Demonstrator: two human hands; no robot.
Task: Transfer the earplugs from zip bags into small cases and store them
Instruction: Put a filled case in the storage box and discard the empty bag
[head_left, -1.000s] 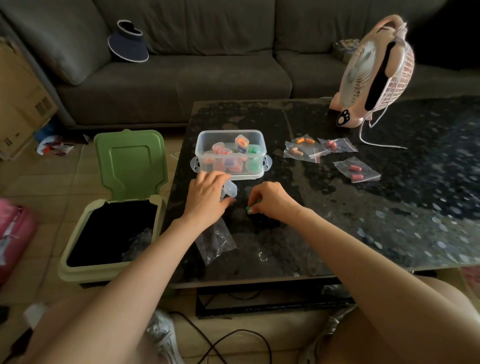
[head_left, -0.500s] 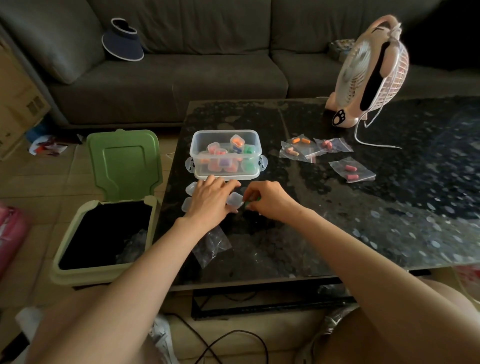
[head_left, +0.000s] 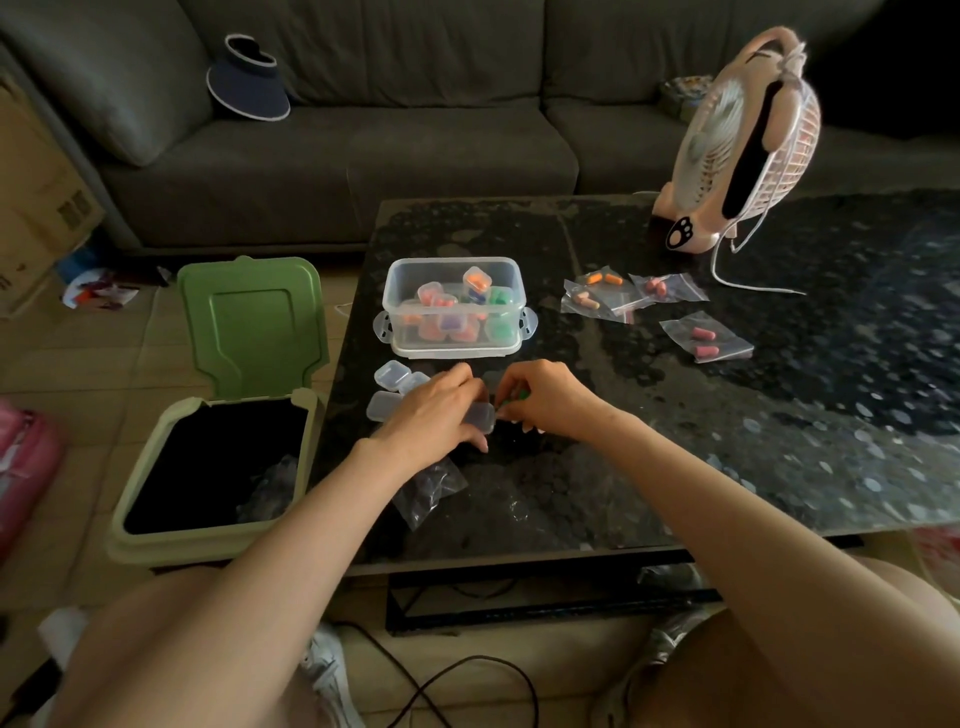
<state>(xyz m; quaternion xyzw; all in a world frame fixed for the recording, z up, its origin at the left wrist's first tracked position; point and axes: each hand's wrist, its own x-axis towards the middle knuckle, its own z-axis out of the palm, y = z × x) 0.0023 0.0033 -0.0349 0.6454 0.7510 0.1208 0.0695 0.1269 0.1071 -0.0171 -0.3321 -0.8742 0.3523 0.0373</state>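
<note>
Since a second ago the left hand (head_left: 428, 418) has come off the loose cases with one clear case (head_left: 480, 418) and brought it over to the right hand (head_left: 550, 402); the two hands now meet just in front of the box (head_left: 452, 345).

Left fingers curl round the case, thumb under its near edge, case poking out past the fingertips toward the right hand. Right fingers are bunched, pinching a green earplug (head_left: 511, 401); only a sliver of green shows between the fingertips, right at the case's far end. Cannot tell if earplug touches case or if the case lid is open.

Three spare cases (head_left: 392, 375) lie on the table (head_left: 675, 467) just left of the left hand. The box holds filled cases, orange, pink, green, purple. Zip bags (head_left: 597, 299) with orange and pink earplugs lie right of the box, well apart from the hands. An empty bag (head_left: 428, 491) lies under the left wrist. Bin (head_left: 156, 540) with its green lid up stands on the floor left of the table; fan (head_left: 748, 140) at the far edge.
</note>
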